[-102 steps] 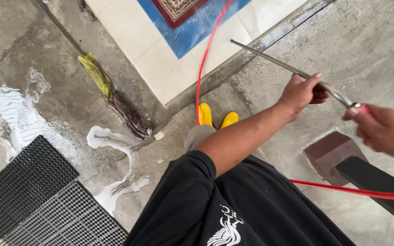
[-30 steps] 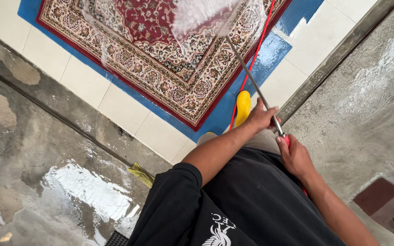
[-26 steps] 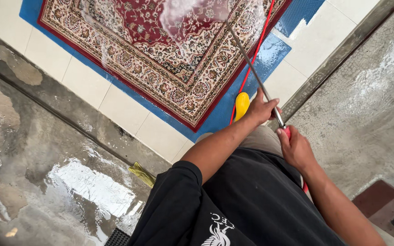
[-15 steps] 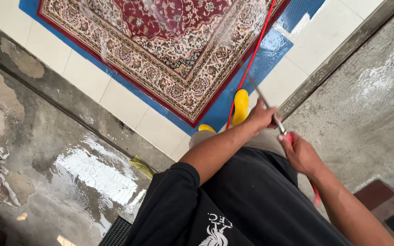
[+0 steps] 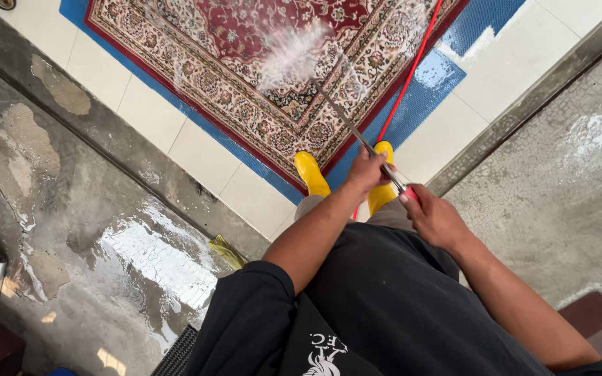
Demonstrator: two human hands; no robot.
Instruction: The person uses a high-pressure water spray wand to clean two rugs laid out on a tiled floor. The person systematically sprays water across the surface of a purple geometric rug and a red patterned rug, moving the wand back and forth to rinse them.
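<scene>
A thin metal spray wand [image 5: 346, 122] is held in both hands and is pointed down and away at a patterned red carpet [image 5: 245, 63]. The left hand [image 5: 365, 170] is clenched around the middle of the wand, just above the yellow boots [image 5: 313, 174]. The right hand [image 5: 433, 219] is closed on the rear end of the wand, where a small red part shows at the fingers. Whether a trigger is pressed cannot be told from this view.

The carpet is laid flat on a blue mat [image 5: 419, 97], which is spread over pale floor tiles [image 5: 203, 150]. A white fan of water [image 5: 290, 56] is seen at the wand's tip, landing on the carpet's inner field near its border. A red hose [image 5: 409, 73] is run across the carpet's corner and the mat towards the boots.

The step in hand is judged to be the rinsing of the carpet, with the jet worked over one patch; how much of the carpet has been covered cannot be told. For the next pass, the firm two-handed hold would have to be kept and the wand swung evenly so that the spray is carried to a neighbouring strip, with the hose kept out from underfoot. Wet concrete [image 5: 148, 257] is seen to the left, so footing calls for care.
</scene>
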